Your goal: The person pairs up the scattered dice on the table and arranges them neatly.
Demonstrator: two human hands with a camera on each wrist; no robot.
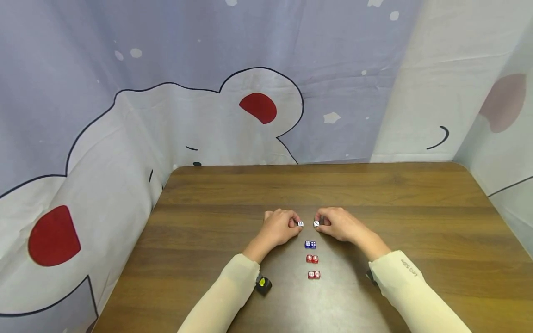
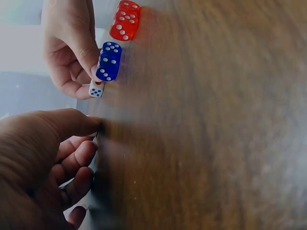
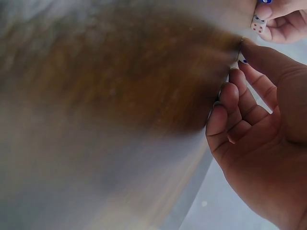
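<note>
In the head view my left hand (image 1: 280,226) pinches a white die (image 1: 300,224) between thumb and forefinger at the table top. Facing it across a small gap, my right hand (image 1: 340,224) pinches another white die (image 1: 316,224). Just nearer to me lie two blue dice (image 1: 310,244) side by side. Below them come a pair of red dice (image 1: 312,259) and a second red pair (image 1: 314,274), each pair touching. The left wrist view shows the right hand's white die (image 2: 96,89) beyond the blue dice (image 2: 109,61); my left fingers mostly hide their own die there.
The wooden table (image 1: 216,194) reaches back to a printed curtain (image 1: 333,69) behind and at the sides. A black wrist camera (image 1: 263,284) sits at my left cuff, close to the table surface.
</note>
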